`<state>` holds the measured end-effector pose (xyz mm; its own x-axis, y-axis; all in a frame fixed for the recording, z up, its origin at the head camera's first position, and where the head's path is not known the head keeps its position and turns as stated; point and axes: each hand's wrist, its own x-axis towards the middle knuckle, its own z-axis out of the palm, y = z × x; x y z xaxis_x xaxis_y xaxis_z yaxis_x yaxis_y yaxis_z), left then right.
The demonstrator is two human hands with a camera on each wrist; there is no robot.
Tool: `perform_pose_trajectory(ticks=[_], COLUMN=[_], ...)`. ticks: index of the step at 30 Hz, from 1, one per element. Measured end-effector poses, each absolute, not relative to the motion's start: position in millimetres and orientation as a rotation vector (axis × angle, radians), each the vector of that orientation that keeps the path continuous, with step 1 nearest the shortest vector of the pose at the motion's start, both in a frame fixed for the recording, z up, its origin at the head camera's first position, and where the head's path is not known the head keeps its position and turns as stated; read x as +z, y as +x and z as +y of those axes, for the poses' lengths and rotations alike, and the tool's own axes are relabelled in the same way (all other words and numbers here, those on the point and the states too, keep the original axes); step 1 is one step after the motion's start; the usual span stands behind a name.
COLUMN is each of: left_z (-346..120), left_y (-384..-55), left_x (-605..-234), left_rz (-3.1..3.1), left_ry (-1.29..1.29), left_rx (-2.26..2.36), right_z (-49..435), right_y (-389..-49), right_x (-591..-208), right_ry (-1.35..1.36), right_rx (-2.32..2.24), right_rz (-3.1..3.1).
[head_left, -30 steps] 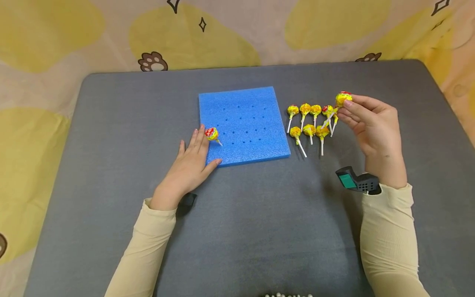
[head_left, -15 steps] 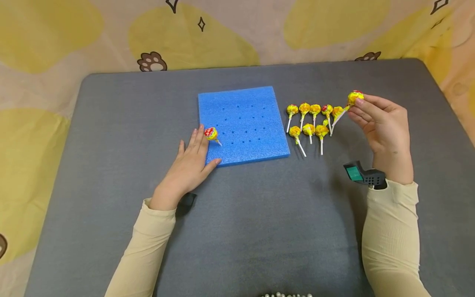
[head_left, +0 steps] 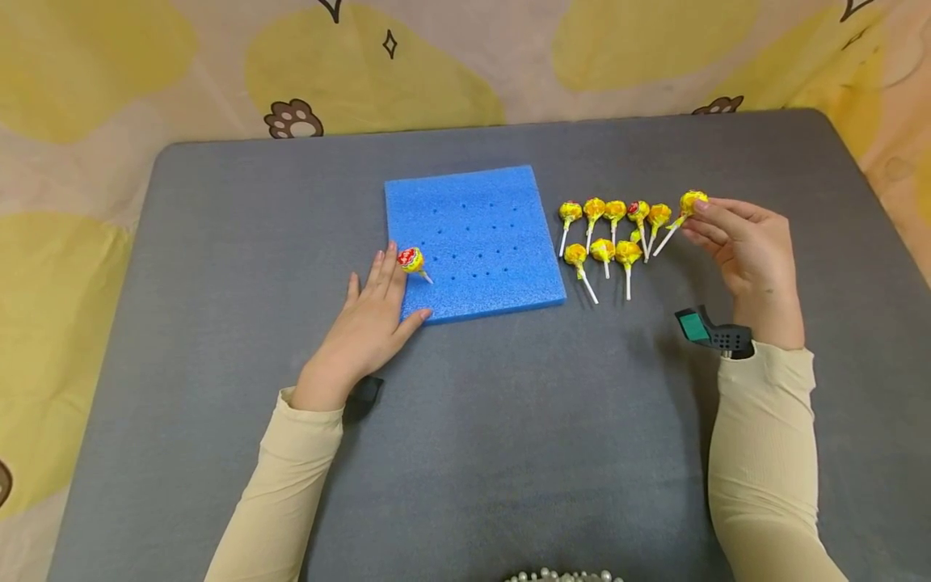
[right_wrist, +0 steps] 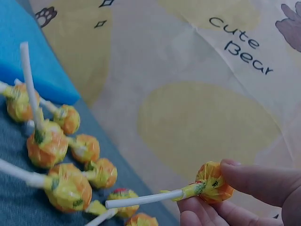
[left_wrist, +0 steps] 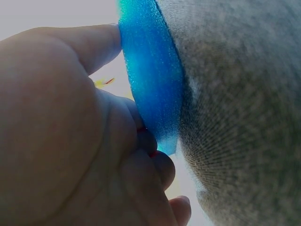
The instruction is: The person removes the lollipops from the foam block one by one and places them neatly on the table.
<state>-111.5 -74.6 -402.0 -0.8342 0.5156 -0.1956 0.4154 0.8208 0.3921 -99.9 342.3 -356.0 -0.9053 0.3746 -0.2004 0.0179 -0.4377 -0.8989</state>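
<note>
My left hand point(head_left: 367, 323) lies along the left edge of a blue foam board point(head_left: 480, 295) dotted with small holes, its fingers straight and the thumb by the near corner. One lollipop point(head_left: 410, 260) with a red and yellow wrapper stands stick-down in the board, beside those fingertips. In the left wrist view the thumb and fingertips touch the foam's side point(left_wrist: 153, 70). My right hand point(head_left: 752, 250) pinches a yellow-wrapped lollipop point(right_wrist: 214, 181) by its candy head, the stick pointing left and down. Just left of it, several lollipops point(head_left: 595, 208) lie in two rows on the table.
A grey table point(head_left: 509, 428) carries everything. Behind it hangs a yellow patterned cloth point(head_left: 407, 73). Dark wrist-worn devices sit under both wrists, the right one point(head_left: 716, 333) plainly visible. A strip of white beads point(head_left: 560, 575) shows at the bottom edge.
My right hand has shifted a little right with its lollipop, then slightly lower, baring the rightmost lollipop in the back row. The left hand has stayed on the board.
</note>
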Motion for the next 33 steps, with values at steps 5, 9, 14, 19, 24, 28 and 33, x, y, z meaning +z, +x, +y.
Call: perform_pose_trajectory(ticks=[5,9,14,19,24,28,33], left_z=[-74.2,-73.3,-72.5,-72.5,-72.9,-73.4,-74.3], left_y=[-111.6,-111.3,-111.2,-111.0,-112.1,-113.1,-113.1], left_x=[-402.5,-402.8,-403.1,-403.5,-403.4,-403.1,-403.0], left_rz=[2.718,2.723,2.717,2.716,2.714,2.713,2.713], left_ry=[0.712,0.722,0.725,0.724,0.725,0.724,0.719], left_rx=[0.482,0.490,0.490,0.483,0.474,0.475,0.478], right_z=[353.7,362.4,365.5,364.1,363.6,362.0,360.3], right_y=[-102.7,-104.4,-104.6,-107.1,-107.9,-108.3,-109.7], right_x=[-369.1,-381.9,-392.1,-398.4,-401.4,-402.1,-402.3], right_ry=[-0.627,-0.701,-0.725,-0.678,-0.688,-0.677,-0.668], right_rx=[2.448,2.425,2.316,2.169,2.076,2.031,2.060], right_rz=[-1.543,-1.619,-1.703,-1.783,-1.848,-1.867,-1.832])
